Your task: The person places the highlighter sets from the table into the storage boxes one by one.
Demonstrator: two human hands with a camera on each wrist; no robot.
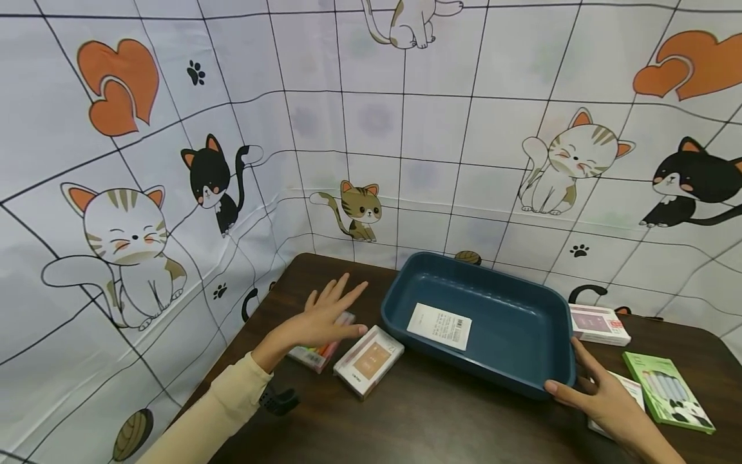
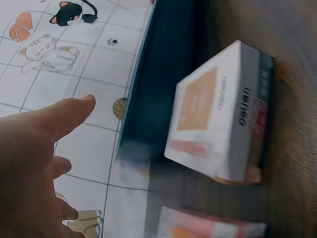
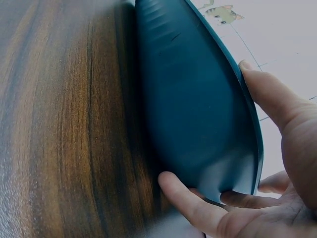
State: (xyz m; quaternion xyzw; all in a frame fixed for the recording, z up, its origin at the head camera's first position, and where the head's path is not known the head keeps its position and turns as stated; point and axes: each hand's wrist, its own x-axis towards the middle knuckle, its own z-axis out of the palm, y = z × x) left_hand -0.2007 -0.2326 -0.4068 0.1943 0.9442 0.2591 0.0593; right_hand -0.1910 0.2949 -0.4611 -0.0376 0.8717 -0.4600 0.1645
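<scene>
Right fingers (image 1: 588,361) grip the blue tray (image 1: 505,325).

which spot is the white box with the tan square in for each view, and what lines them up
Head: lower middle, the white box lies by the left end of the blue tray.
Left wrist: right of centre, large, the white box.
Right wrist: not in it.
Shared landmark: the blue tray, upper middle in the left wrist view, centre to upper right in the right wrist view.
</scene>
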